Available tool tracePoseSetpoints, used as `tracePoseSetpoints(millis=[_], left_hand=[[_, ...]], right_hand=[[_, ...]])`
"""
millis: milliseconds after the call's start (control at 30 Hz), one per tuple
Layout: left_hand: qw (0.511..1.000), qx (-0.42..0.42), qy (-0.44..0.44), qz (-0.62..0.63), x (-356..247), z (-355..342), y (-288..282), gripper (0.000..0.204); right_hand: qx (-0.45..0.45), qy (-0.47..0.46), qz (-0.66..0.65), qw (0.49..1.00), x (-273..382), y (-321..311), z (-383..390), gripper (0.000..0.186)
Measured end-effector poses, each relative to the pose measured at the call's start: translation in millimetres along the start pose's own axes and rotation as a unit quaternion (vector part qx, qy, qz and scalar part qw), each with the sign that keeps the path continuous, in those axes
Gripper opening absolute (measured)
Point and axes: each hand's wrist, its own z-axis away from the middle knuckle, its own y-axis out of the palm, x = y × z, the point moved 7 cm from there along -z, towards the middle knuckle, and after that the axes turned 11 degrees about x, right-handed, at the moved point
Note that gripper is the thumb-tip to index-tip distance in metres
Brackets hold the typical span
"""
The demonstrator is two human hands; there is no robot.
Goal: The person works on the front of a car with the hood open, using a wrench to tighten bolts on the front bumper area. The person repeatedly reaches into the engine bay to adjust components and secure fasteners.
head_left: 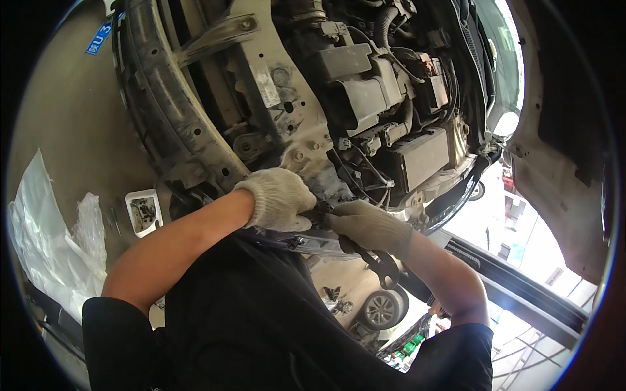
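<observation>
Both my hands wear pale knitted gloves and meet at the front corner of a car's engine bay. My left hand point(279, 199) is closed, its fingertips against a small dark part point(319, 214) between the two hands. My right hand point(370, 228) is closed at the other side of that part. Below the right hand a black curved piece with a rounded end point(380, 266) sticks out; whether it joins the dark part is hidden by the glove. Just beyond my hands lies the dusty metal front panel point(306, 153) with bolts and holes.
The bare bumper beam point(156, 72) runs along the left. A black battery point(420, 158) and an air duct point(365, 101) sit in the engine bay, under the raised hood point(554, 150). Plastic sheeting point(55, 238), a white tray point(143, 212) and a wheel point(383, 309) are on the floor.
</observation>
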Motion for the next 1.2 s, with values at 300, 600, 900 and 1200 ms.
tracePoseSetpoints(millis=[300, 600, 900, 1200], left_hand=[[1.000, 0.003, -0.006, -0.001, 0, 1, 1, 0.041], [1.000, -0.008, -0.008, 0.007, 2, 2, 2, 0.040], [1.000, -0.018, -0.001, 0.023, 3, 2, 3, 0.038], [0.999, -0.029, 0.006, 0.018, 3, 6, 3, 0.036]], right_hand=[[-0.041, 0.020, 0.214, 0.976, 2, -1, -9, 0.028], [-0.009, 0.098, 0.447, 0.889, 19, 8, -13, 0.020], [0.009, 0.134, 0.556, 0.820, 33, 15, -14, 0.018], [0.021, 0.160, 0.527, 0.834, 46, -1, 8, 0.021]])
